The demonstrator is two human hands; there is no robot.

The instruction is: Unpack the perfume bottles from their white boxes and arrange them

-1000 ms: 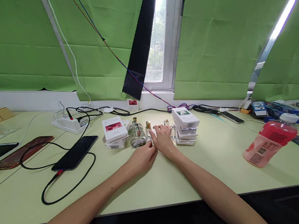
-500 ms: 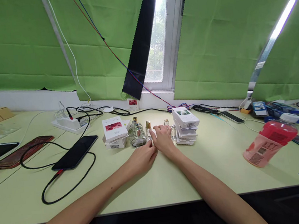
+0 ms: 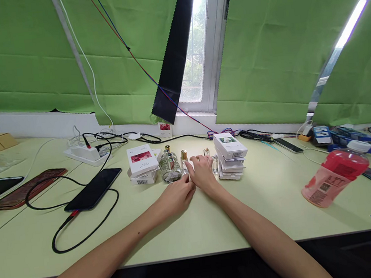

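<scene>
My left hand (image 3: 175,198) rests on the pale yellow table (image 3: 190,236), fingers curled together, its tips meeting my right hand (image 3: 203,175). The right hand's fingers bend forward, and what lies under or behind both hands is hidden. Just ahead of the left fingertips stand several clear glass perfume bottles (image 3: 171,172). A slim bottle with a gold cap (image 3: 184,155) rises behind the point where the hands meet. More small glass bottles (image 3: 215,164) show past the right hand. White boxes with a pink picture (image 3: 142,159) are stacked at left; white boxes with a green picture (image 3: 229,145) at right.
At left lie a black phone (image 3: 94,188) on a looped cable, a red-cased phone (image 3: 27,189) and a power strip (image 3: 86,154). A pink drink bottle (image 3: 337,175) stands at right. Cables (image 3: 185,136) run along the wall below green blinds (image 3: 278,48).
</scene>
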